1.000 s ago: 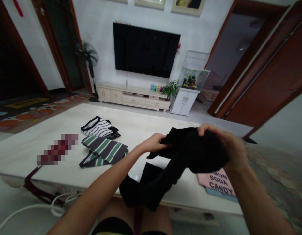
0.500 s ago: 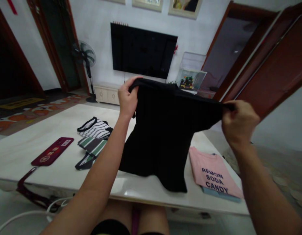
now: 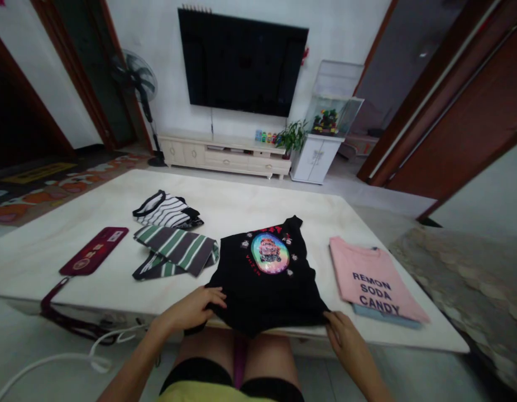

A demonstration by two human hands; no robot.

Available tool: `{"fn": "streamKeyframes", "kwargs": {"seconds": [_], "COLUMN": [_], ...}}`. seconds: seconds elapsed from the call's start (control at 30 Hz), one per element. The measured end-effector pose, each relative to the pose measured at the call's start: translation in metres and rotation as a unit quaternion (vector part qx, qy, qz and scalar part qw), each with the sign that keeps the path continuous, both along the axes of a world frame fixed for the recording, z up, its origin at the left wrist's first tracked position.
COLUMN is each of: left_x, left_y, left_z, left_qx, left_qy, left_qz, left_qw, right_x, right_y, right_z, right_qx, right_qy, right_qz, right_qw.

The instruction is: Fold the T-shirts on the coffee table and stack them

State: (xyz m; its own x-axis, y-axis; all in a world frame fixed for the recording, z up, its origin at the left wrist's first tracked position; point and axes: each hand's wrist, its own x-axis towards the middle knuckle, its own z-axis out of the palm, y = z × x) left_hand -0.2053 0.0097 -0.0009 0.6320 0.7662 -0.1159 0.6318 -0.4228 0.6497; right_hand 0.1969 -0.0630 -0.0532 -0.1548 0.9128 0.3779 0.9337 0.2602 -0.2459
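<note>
A black T-shirt [image 3: 267, 279] with a round colourful print lies flat on the white table [image 3: 74, 245], its near end hanging over the front edge. My left hand [image 3: 194, 309] grips its near left corner. My right hand [image 3: 344, 335] holds its near right corner, fingers closed on the cloth.
A folded pink shirt [image 3: 373, 282] reading REMON SODA CANDY lies right of the black one, over something light blue. Two striped garments [image 3: 175, 248] and a dark red phone case [image 3: 94, 258] with a strap lie to the left. Behind are a TV [image 3: 242, 61], a low cabinet, a fan [image 3: 137, 78] and a fish tank [image 3: 331, 114].
The black shirt was bunched in both hands, then held up spread in the air. Now it lies print side up on the table and my hands have dropped to its near corners.
</note>
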Motion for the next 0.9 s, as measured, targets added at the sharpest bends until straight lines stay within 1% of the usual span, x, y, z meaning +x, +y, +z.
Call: {"fn": "streamKeyframes", "kwargs": {"seconds": [0.03, 0.1, 0.17, 0.2, 0.23, 0.3, 0.33, 0.37, 0.4, 0.47, 0.53, 0.6, 0.73, 0.8, 0.9], "left_x": [0.003, 0.016, 0.04, 0.054, 0.069, 0.094, 0.102, 0.108, 0.11, 0.11, 0.106, 0.103, 0.103, 0.103, 0.102], "left_y": [-0.001, -0.001, 0.004, 0.008, 0.013, 0.023, 0.027, 0.031, 0.034, 0.036, 0.036, 0.036, 0.036, 0.036, 0.037], "left_z": [0.005, 0.019, 0.029, 0.029, 0.025, 0.006, -0.006, -0.018, -0.03, -0.049, -0.058, -0.061, -0.058, -0.057, -0.056], "left_qx": [0.004, 0.022, 0.062, 0.085, 0.105, 0.125, 0.133, 0.143, 0.157, 0.195, 0.225, 0.236, 0.229, 0.222, 0.211], "left_qy": [0.017, 0.034, 0.021, 0.011, 0.009, 0.038, 0.066, 0.094, 0.118, 0.14, 0.143, 0.145, 0.147, 0.142, 0.134], "left_qz": [-0.007, 0.0, 0.019, 0.025, 0.028, 0.037, 0.046, 0.061, 0.078, 0.102, 0.113, 0.112, 0.104, 0.102, 0.101], "left_qw": [1.0, 0.999, 0.998, 0.996, 0.994, 0.991, 0.988, 0.983, 0.978, 0.965, 0.957, 0.954, 0.957, 0.959, 0.963], "right_x": [-0.004, -0.017, -0.037, -0.048, -0.058, -0.073, -0.075, -0.075, -0.072, -0.062, -0.054, -0.052, -0.061, -0.064, -0.063], "right_y": [-0.002, 0.002, 0.014, 0.022, 0.031, 0.047, 0.053, 0.058, 0.06, 0.062, 0.06, 0.06, 0.065, 0.069, 0.072], "right_z": [-0.001, 0.007, 0.019, 0.024, 0.028, 0.031, 0.031, 0.029, 0.027, 0.021, 0.016, 0.013, 0.017, 0.021, 0.022], "right_qx": [-0.013, -0.001, 0.037, 0.052, 0.056, 0.018, -0.012, -0.04, -0.06, -0.074, -0.071, -0.07, -0.085, -0.094, -0.104], "right_qy": [0.022, 0.065, 0.085, 0.078, 0.054, -0.031, -0.074, -0.107, -0.127, -0.136, -0.141, -0.177, -0.266, -0.277, -0.259], "right_qz": [-0.03, -0.087, -0.108, -0.1, -0.081, -0.049, -0.05, -0.066, -0.093, -0.154, -0.188, -0.195, -0.148, -0.126, -0.122], "right_qw": [0.999, 0.994, 0.99, 0.991, 0.994, 0.998, 0.996, 0.991, 0.986, 0.976, 0.969, 0.962, 0.949, 0.948, 0.953]}}
